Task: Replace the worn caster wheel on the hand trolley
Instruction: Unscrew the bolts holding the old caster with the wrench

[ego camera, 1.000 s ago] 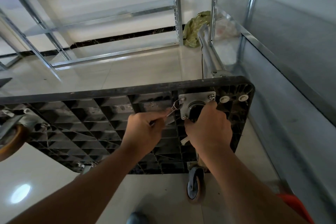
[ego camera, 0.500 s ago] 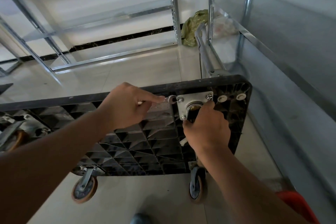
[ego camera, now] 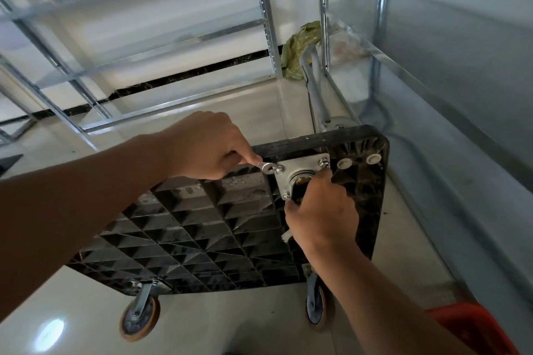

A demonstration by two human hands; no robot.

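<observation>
The hand trolley (ego camera: 202, 233) stands tipped on its side, its black ribbed underside facing me. A square metal caster plate (ego camera: 291, 176) with bolts at its corners sits near the upper right corner. My left hand (ego camera: 207, 147) grips a small silver wrench (ego camera: 266, 166) whose ring end lies at the plate's upper left bolt. My right hand (ego camera: 320, 216) is wrapped around the caster under the plate and hides its wheel. Two orange-rimmed caster wheels, one at the lower left (ego camera: 140, 318) and one at the lower right (ego camera: 315, 305), rest on the floor.
Metal shelving frames (ego camera: 268, 17) stand behind and a steel shelf (ego camera: 461, 95) runs along the right. A green bag (ego camera: 297, 49) lies by the trolley's folded handle (ego camera: 313, 81). A red object (ego camera: 473, 328) shows at the lower right. The floor is glossy tile.
My left hand swung the wrench from below left of the bolt up and over to the left of it. The view shifted, bringing the lower wheels into sight. My right hand stayed on the caster.
</observation>
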